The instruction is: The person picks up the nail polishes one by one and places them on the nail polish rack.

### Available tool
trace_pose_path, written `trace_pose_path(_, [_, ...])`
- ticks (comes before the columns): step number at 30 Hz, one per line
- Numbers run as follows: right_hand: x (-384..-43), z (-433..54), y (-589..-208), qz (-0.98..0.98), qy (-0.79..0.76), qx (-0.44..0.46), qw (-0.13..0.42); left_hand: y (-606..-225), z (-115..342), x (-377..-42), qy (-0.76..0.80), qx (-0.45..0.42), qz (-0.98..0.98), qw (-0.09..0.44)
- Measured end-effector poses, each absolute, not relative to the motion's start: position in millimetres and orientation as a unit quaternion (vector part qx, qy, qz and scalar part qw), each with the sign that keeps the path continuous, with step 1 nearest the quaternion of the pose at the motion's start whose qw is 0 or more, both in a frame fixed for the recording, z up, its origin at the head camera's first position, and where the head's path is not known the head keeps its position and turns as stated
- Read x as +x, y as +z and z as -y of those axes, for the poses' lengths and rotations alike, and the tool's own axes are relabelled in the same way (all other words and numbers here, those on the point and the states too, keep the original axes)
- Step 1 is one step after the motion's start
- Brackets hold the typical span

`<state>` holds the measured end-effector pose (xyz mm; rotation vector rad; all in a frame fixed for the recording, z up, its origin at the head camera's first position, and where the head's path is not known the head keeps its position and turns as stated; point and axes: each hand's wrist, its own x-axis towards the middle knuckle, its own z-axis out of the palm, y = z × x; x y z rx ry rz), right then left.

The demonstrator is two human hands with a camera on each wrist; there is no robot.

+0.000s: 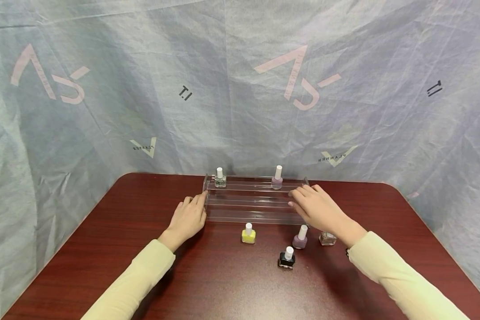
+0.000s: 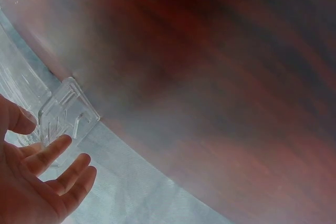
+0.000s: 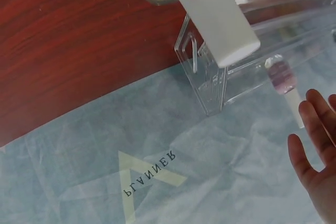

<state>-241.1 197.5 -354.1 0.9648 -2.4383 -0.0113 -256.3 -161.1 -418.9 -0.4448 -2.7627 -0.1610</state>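
A clear, tiered plastic nail polish rack (image 1: pixel 256 219) stands near the table's back edge. My left hand (image 1: pixel 188 218) is at the rack's left end, fingertips at its side panel (image 2: pixel 71 108); the left wrist view shows these fingers loosely extended. Over the rack's right end is my right hand (image 1: pixel 317 206), fingers spread and slightly bent, holding nothing visible. On the top tier stand a clear, glittery nail polish bottle (image 1: pixel 220 181) at left and a mauve nail polish bottle (image 1: pixel 277 182) nearer the right, both white-capped.
In front of the rack stand a yellow nail polish (image 1: pixel 248 236), a purple one (image 1: pixel 300 241) and a black one (image 1: pixel 287 259). A brownish glitter bottle (image 1: pixel 327 239) sits beside my right forearm, its cap hidden in the head view. A grey cloth (image 1: pixel 231 89) hangs behind the table (image 1: pixel 223 275).
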Motion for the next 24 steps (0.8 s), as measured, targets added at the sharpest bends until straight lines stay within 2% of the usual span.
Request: trace_pose_path(24, [-216, -209, -376, 0.868, 0.016, 0.412, 0.275, -418, 161, -256, -0.057, -0.157, 0.971, 0.17])
